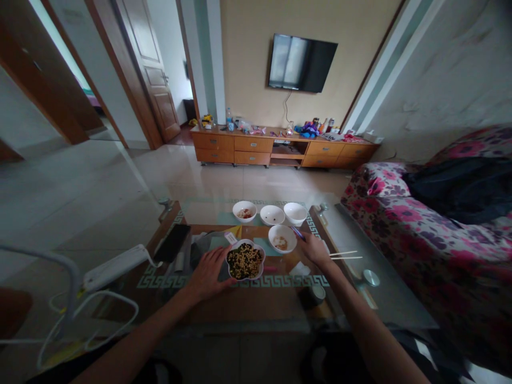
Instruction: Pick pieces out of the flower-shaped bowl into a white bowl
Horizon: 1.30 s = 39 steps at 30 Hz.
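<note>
My left hand (pixel 210 272) grips the left side of a scalloped white bowl (pixel 245 260), thumb along its near edge and fingers at its rim. Chopped dark greens and pale bean-like bits fill that bowl. My right hand (pixel 314 248) is closed around a slim blue-purple handle (pixel 298 233), beside a white bowl with brownish residue (pixel 282 239); the handle's far end is not clear. Behind stand a bowl with reddish bits (pixel 245 212), a bowl with a few dark specks (pixel 272 215) and another white bowl (pixel 295 213). Light chopsticks (pixel 346 255) show right of my right wrist.
The glass coffee table (pixel 400 298) also carries a white power strip (pixel 116 266) with cables, a dark flat object (pixel 173 242) and a crumpled tissue (pixel 300 269). A flowered sofa (pixel 424 213) borders the right side. A cluttered wooden cabinet (pixel 252 151) stands beyond, under a television (pixel 303 63).
</note>
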Available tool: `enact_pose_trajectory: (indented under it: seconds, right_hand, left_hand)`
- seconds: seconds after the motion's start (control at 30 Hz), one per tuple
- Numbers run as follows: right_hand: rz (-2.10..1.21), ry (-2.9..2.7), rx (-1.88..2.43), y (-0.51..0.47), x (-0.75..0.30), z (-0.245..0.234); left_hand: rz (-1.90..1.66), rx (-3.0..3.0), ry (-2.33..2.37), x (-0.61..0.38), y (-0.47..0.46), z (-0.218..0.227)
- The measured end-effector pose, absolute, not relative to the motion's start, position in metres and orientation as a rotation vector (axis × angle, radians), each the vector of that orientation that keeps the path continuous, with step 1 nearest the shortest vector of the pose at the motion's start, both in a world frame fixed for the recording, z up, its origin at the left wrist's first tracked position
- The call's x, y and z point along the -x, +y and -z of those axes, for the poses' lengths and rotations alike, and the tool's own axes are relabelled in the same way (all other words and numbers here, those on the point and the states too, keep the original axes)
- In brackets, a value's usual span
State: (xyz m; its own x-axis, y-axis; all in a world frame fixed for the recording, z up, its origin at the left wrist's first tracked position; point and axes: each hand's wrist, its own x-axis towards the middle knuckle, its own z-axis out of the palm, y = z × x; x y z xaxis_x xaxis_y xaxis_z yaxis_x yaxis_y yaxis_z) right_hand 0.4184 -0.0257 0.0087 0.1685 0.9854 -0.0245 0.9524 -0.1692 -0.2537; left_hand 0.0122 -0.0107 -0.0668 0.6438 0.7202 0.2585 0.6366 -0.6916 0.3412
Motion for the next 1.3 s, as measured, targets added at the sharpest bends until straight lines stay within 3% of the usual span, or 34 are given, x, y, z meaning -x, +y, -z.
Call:
enact_pose_trajectory:
  seconds: [0.37,0.57,1.3]
  right_hand:
    - [-0.331,-1.687,2.093,-0.078,-0.390,-0.021]
    - [-0.480,-1.900,1.862,-0.094,-0.347,-0.015]
    - [-0.330,-2.161,1.905,-0.088,-0.319,-0.011]
  left_hand:
    - [-0.583,-2.580,1.148,-0.008,-0.008,0.071]
    - [-0.568,-2.568,1.164,-0.009,-0.010,0.069]
    - [-0.501,-2.672,1.234,-0.011,-0.016,0.064]
